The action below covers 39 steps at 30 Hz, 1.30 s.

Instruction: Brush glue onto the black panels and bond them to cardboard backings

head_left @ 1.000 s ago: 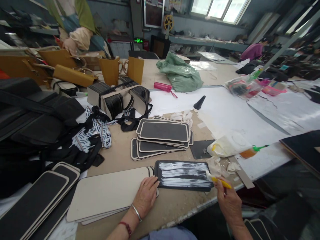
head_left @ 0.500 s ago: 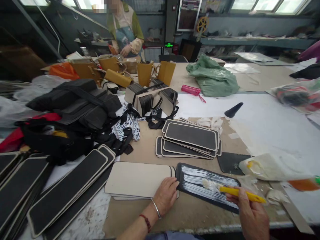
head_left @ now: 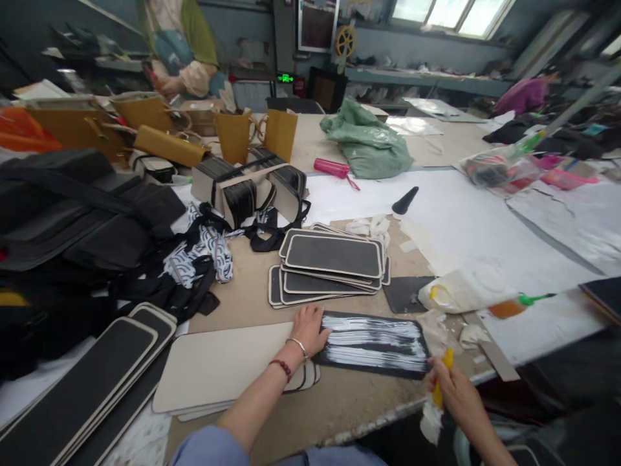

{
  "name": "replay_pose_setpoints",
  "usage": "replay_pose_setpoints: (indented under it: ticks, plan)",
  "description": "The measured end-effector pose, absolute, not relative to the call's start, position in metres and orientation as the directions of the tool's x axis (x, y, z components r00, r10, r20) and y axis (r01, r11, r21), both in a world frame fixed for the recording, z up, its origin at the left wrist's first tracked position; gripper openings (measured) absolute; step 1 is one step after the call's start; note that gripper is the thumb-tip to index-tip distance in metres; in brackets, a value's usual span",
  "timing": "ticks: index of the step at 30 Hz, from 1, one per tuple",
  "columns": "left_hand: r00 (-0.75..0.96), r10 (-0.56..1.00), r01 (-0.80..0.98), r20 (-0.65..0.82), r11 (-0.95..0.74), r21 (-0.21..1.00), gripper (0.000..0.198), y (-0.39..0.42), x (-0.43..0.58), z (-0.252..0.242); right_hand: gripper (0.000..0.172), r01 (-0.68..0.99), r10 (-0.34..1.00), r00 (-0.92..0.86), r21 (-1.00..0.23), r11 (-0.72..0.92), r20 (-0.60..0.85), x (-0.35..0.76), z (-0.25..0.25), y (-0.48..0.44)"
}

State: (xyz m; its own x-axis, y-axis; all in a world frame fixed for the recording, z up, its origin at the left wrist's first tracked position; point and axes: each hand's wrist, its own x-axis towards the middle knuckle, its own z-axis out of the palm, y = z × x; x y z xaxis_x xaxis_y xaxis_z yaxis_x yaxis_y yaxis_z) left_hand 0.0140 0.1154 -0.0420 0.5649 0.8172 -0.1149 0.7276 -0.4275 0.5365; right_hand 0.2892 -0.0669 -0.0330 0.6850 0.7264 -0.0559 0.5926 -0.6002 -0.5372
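A black rectangular panel (head_left: 373, 375) lies on the tabletop, streaked lengthwise with white glue (head_left: 373, 325). At its left end my left hand (head_left: 309, 333) grips the edge, thumb and fingers closed on it. My right hand (head_left: 449, 382) is closed around a yellow-handled glue brush (head_left: 437, 391) at the panel's right end, its fingers by the corner. The white-coated bristles point down past the table's front edge. Under my left wrist lies a stack of beige panels (head_left: 228, 366). Just behind the glued panel sits a pile of black panels with beige borders (head_left: 334, 254).
More bordered panels (head_left: 97, 388) lie at the left, near black bags (head_left: 77, 207) and patterned straps (head_left: 208, 252). A glue container (head_left: 451, 291) and a metal ruler (head_left: 499, 353) are at the right. Farther back are a green plastic bag (head_left: 366, 142), mustard bags (head_left: 233, 136) and another person (head_left: 179, 45).
My right hand has moved the brush off the panel's surface to its right end, bristles now pointing down. My left hand has closed on the panel's left end. The view has swung right.
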Motion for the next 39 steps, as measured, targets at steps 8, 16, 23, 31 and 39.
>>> replay_pose_setpoints:
  ticks: [8,16,23,31,39]
  plan:
    - [0.531,0.846,0.723,-0.039,-0.429,0.542,0.03,0.12,0.017,-0.058,0.028,0.602,0.706,0.684,-0.401,-0.69,-0.187,0.312,-0.073,-0.083]
    - [0.467,0.884,0.694,0.011,-0.374,0.615,0.026,0.116,0.017,-0.052,0.041,0.72,0.781,0.586,-0.304,-0.624,-0.215,0.313,-0.084,-0.092]
    - [0.397,0.915,0.657,-0.072,-0.229,0.718,0.023,0.112,0.012,-0.042,0.041,0.782,0.788,0.533,-0.176,-0.598,-0.307,0.314,-0.084,-0.094]
    - [0.35,0.907,0.663,-0.232,-0.065,0.746,0.021,0.105,0.002,-0.037,0.038,0.724,0.774,0.564,-0.278,-0.631,-0.286,0.298,-0.056,-0.085]
    - [0.335,0.886,0.636,-0.32,0.038,0.771,0.03,0.099,-0.019,-0.016,0.048,0.479,0.665,0.723,-0.557,-0.679,-0.189,0.297,0.022,-0.069]
